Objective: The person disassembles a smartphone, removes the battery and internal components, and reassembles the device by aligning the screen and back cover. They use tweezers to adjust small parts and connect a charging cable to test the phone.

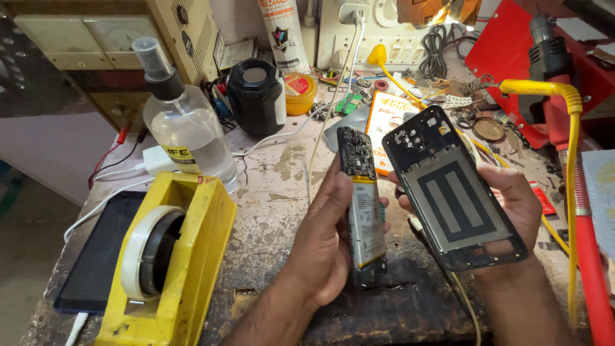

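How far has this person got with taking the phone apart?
Done, by the look of it: the back cover is off and apart from the phone body, whose circuit board and battery lie exposed. In hand: the left hand grips the opened body on edge, while the right hand holds the cover, inner side up. Left: nothing inside the body looks removed yet, and the two halves remain separate.

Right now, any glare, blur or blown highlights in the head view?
Head view: sharp on the opened phone in the left hand and the back cover in the right hand; warm lamp at top blown out; spray bottle shows soft glare; edges bend slightly.
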